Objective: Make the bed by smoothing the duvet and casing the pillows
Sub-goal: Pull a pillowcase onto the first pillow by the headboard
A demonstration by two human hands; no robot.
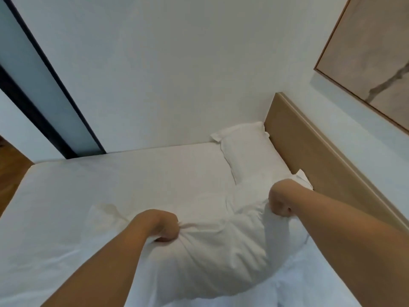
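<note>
Both hands grip the near pillow (221, 247) — left hand (164, 227) on its left side, right hand (280, 202) up top, nearer the far pillow (245, 149) by the headboard (309, 156).

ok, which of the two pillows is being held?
The near pillow, gripped by left hand and right hand. The far pillow lies untouched at the headboard.
</note>
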